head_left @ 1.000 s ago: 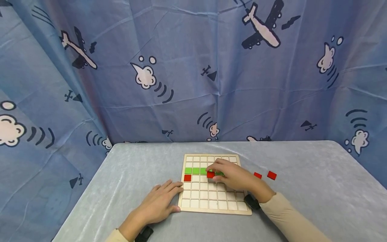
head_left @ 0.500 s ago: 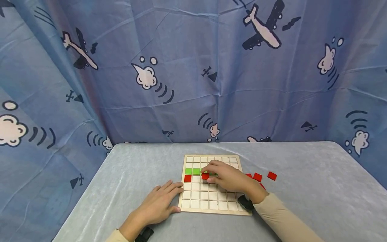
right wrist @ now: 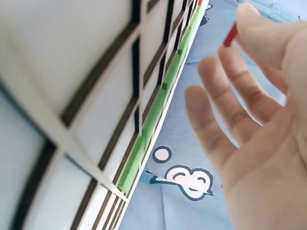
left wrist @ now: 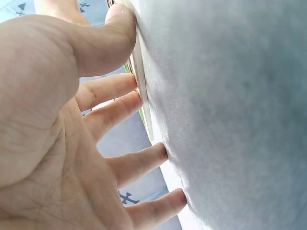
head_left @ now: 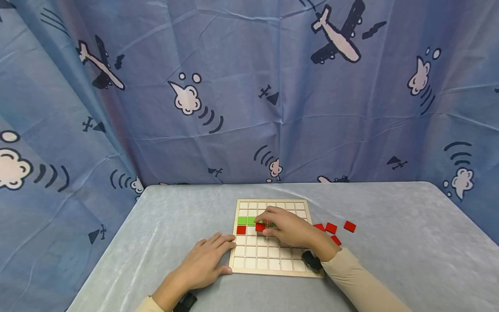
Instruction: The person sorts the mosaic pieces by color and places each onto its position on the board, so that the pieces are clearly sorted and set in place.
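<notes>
A wooden grid board (head_left: 262, 262) lies on the table. My right hand (head_left: 290, 227) is above its middle, pinching a red square tile (head_left: 260, 227) between thumb and fingers; the right wrist view shows that tile (right wrist: 231, 34) edge-on, clear of the board. One row holds green tiles (head_left: 242, 221), partly hidden behind the right hand. Below the leftmost green tile, another red tile (head_left: 241, 230) sits in a cell. My left hand (head_left: 205, 262) rests with fingers spread at the board's left edge; in the left wrist view the thumb (left wrist: 108, 43) touches that edge.
Several loose red tiles (head_left: 331, 228) lie on the grey table (head_left: 390, 260) to the right of the board, partly beside the right forearm. A blue patterned curtain (head_left: 234, 86) hangs behind and to the left.
My right hand has moved left over the board with the red tile, uncovering more loose red tiles on the right. The left hand has stayed in place.
</notes>
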Action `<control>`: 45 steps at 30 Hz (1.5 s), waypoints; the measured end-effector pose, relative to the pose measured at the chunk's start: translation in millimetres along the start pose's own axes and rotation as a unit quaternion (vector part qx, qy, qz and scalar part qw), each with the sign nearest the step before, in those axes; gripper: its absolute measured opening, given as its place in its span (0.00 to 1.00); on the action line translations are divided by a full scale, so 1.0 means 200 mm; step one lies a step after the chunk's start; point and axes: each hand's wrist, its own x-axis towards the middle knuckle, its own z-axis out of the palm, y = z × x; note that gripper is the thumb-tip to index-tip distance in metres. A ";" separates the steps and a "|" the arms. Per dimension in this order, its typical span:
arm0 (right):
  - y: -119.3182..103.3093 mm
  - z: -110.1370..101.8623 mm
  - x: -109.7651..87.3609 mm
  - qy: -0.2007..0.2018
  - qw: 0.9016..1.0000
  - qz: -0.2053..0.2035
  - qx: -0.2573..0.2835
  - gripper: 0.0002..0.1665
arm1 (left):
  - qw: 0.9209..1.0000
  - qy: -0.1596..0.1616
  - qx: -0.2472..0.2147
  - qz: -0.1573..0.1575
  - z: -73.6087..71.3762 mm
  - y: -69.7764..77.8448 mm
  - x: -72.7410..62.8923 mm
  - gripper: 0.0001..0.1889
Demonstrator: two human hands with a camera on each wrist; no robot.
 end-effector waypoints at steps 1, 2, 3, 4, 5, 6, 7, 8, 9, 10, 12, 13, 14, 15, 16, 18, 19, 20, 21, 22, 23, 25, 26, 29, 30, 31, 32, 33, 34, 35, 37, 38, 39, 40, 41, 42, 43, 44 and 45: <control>0.00 0.00 0.00 0.002 1.000 -0.003 -0.001 0.21 | 1.000 0.000 -0.001 0.000 0.00 0.00 0.00 0.31; 0.00 0.00 0.01 0.003 1.000 -0.004 0.000 0.21 | 1.000 0.000 -0.001 0.000 0.00 0.00 0.00 0.31; -0.01 -0.01 0.01 0.004 1.000 -0.005 0.002 0.21 | 1.000 0.000 -0.001 0.000 0.00 0.00 0.00 0.31; -0.01 -0.01 0.01 0.006 1.000 -0.009 0.003 0.21 | 1.000 0.000 -0.001 -0.001 0.00 0.00 0.00 0.31; -0.01 -0.01 0.02 0.008 1.000 -0.013 0.006 0.21 | 1.000 0.000 0.000 -0.002 0.00 0.00 0.00 0.31; -0.02 -0.01 0.02 0.009 1.000 -0.017 0.008 0.21 | 1.000 0.001 0.000 -0.002 0.00 0.00 0.00 0.31; -0.02 -0.01 0.03 0.008 1.000 -0.020 0.013 0.21 | 1.000 0.002 -0.001 -0.002 0.00 0.00 0.00 0.31; -0.03 -0.01 0.03 0.007 1.000 -0.019 0.018 0.21 | 1.000 0.003 -0.001 -0.002 0.00 0.00 0.00 0.31; -0.03 -0.01 0.04 0.006 1.000 -0.020 0.021 0.21 | 1.000 0.003 -0.001 -0.001 0.00 0.00 0.00 0.31; -0.03 -0.01 0.04 0.004 1.000 -0.018 0.024 0.21 | 1.000 0.005 -0.002 0.000 0.00 0.00 0.00 0.31; -0.03 0.00 0.05 0.001 1.000 -0.012 0.027 0.21 | 1.000 0.006 -0.002 0.002 0.00 0.00 0.00 0.31; -0.03 0.00 0.05 -0.001 1.000 -0.007 0.028 0.21 | 1.000 0.007 -0.001 0.003 0.00 0.01 0.00 0.31; -0.04 0.01 0.06 -0.001 1.000 -0.005 0.026 0.21 | 1.000 0.006 0.001 0.002 0.00 0.01 0.00 0.31; -0.03 0.01 0.06 -0.002 1.000 -0.002 0.025 0.21 | 1.000 0.005 0.002 0.002 0.00 0.01 0.00 0.31; -0.03 0.01 0.06 -0.002 1.000 0.001 0.023 0.21 | 1.000 0.005 0.003 0.001 0.00 0.01 0.01 0.31; -0.04 0.01 0.07 0.001 1.000 0.000 0.020 0.21 | 1.000 0.004 0.004 -0.001 0.01 0.01 0.01 0.31; -0.04 0.01 0.08 0.003 1.000 0.000 0.017 0.20 | 1.000 0.004 0.005 -0.002 0.01 0.01 0.01 0.31; -0.04 0.01 0.08 0.005 1.000 -0.004 0.014 0.21 | 1.000 0.005 0.005 -0.002 0.01 0.01 0.01 0.31; -0.04 0.01 0.09 0.006 1.000 -0.005 0.013 0.21 | 1.000 0.006 0.005 -0.002 0.01 0.01 0.01 0.31; -0.05 0.00 0.09 0.007 1.000 -0.008 0.012 0.21 | 1.000 0.007 0.005 -0.002 0.01 0.00 0.01 0.31; -0.05 0.00 0.10 0.007 1.000 -0.010 0.012 0.21 | 1.000 0.008 0.005 0.000 0.01 0.00 0.01 0.31; -0.05 0.00 0.11 0.004 1.000 -0.009 0.010 0.20 | 1.000 0.010 0.004 0.001 0.01 0.00 0.01 0.31; -0.05 0.01 0.11 0.001 1.000 -0.011 0.011 0.20 | 1.000 0.011 0.003 0.002 0.01 0.00 0.01 0.31; -0.04 0.02 0.13 -0.011 1.000 -0.005 0.009 0.20 | 1.000 0.011 0.004 0.003 0.00 0.00 0.01 0.31; -0.04 0.03 0.13 -0.014 1.000 -0.005 0.004 0.20 | 1.000 0.010 0.005 0.002 0.00 0.00 0.01 0.31; -0.03 0.03 0.14 -0.017 1.000 -0.003 0.002 0.19 | 1.000 0.010 0.005 0.002 0.00 0.00 0.01 0.31; -0.03 0.03 0.14 -0.019 1.000 -0.003 -0.002 0.19 | 1.000 0.010 0.006 0.002 0.00 0.00 0.01 0.31; -0.03 0.04 0.15 -0.022 1.000 0.000 -0.007 0.19 | 1.000 0.009 0.007 0.001 0.01 0.00 0.01 0.31; -0.03 0.04 0.15 -0.023 1.000 -0.001 -0.013 0.19 | 1.000 0.008 0.009 0.000 0.01 0.00 0.01 0.31; -0.03 0.04 0.15 -0.024 1.000 -0.001 -0.019 0.19 | 1.000 0.008 0.009 0.001 0.01 0.00 0.01 0.31; -0.03 0.04 0.16 -0.025 0.999 0.002 -0.032 0.18 | 1.000 0.010 0.008 0.002 0.01 0.00 0.01 0.31; -0.03 0.05 0.16 -0.024 0.999 0.003 -0.038 0.18 | 1.000 0.012 0.007 0.004 0.01 0.00 0.01 0.31; -0.03 0.05 0.16 -0.024 0.999 0.005 -0.045 0.18 | 1.000 0.012 0.006 0.005 0.01 0.00 0.01 0.31; -0.03 0.05 0.16 -0.024 0.998 0.006 -0.050 0.17 | 1.000 0.013 0.006 0.006 0.01 0.00 0.01 0.31; -0.03 0.06 0.16 -0.024 0.998 0.008 -0.055 0.17 | 1.000 0.012 0.005 0.005 0.01 0.00 0.01 0.31; -0.03 0.06 0.16 -0.023 0.998 0.006 -0.061 0.17 | 1.000 0.010 0.004 0.004 0.01 0.00 0.01 0.31; -0.03 0.07 0.16 -0.024 0.997 0.005 -0.067 0.17 | 1.000 0.010 0.003 0.004 0.01 0.00 0.01 0.31; -0.03 0.07 0.15 -0.024 0.997 0.005 -0.072 0.17 | 1.000 0.009 0.003 0.003 0.01 0.00 0.00 0.31; -0.03 0.08 0.15 -0.025 0.997 0.004 -0.079 0.17 | 1.000 0.007 0.005 0.001 0.01 0.00 0.00 0.31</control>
